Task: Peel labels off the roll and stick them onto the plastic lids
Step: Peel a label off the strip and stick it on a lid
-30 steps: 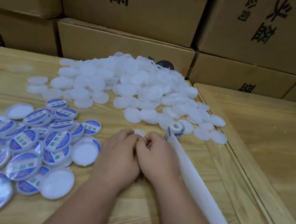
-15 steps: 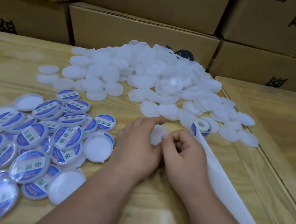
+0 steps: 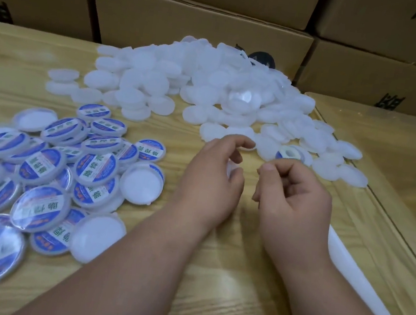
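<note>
Pinching a round white plastic lid, the left hand should steady it flat; the right hand, fingers curled, seems empty.

A big heap of plain white plastic lids lies ahead of me. The label roll sits at its near edge, its white backing strip trailing toward me on my right. Labelled lids, blue and white, are piled at my left.
</note>
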A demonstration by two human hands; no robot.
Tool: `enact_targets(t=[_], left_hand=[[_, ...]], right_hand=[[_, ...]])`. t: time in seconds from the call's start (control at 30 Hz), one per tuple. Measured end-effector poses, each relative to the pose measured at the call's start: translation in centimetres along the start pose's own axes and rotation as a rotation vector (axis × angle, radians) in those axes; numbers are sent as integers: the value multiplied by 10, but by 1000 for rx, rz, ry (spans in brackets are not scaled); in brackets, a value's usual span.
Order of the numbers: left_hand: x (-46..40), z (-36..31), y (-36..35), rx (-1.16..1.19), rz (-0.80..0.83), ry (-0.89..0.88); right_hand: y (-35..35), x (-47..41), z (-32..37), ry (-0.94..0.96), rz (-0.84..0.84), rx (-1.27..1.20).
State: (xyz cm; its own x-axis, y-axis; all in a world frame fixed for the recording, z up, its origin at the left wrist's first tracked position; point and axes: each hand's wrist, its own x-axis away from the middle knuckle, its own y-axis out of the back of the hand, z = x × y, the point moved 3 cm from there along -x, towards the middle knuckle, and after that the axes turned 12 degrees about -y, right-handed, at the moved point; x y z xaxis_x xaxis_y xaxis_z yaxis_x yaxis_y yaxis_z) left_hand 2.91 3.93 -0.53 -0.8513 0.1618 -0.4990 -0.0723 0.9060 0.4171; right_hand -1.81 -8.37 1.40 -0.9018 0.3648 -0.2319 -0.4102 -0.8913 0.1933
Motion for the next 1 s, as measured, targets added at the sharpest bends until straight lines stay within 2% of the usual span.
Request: enact_targets(t=[0.17, 0.27, 0.4, 0.47, 0.6, 0.8, 1.0], left_hand=[[2, -4, -1, -13, 12, -46], [3, -5, -6, -64, 86, -69], [3, -4, -10, -75, 85, -53], [3, -4, -9, -62, 48, -49], [3, -2, -6, -12, -38, -25], [3, -1, -11, -117, 147, -9], [2, -1, -10, -186, 94, -62]], right_hand=[[23, -7, 15, 119, -205, 109], [40, -18, 18, 61, -277, 264], [54, -32, 0, -285, -137, 607], [52, -32, -9, -366, -13, 699], [44, -31, -16, -314, 92, 652], [25, -30, -25, -215, 98, 471], [22, -37, -30, -242, 73, 390]])
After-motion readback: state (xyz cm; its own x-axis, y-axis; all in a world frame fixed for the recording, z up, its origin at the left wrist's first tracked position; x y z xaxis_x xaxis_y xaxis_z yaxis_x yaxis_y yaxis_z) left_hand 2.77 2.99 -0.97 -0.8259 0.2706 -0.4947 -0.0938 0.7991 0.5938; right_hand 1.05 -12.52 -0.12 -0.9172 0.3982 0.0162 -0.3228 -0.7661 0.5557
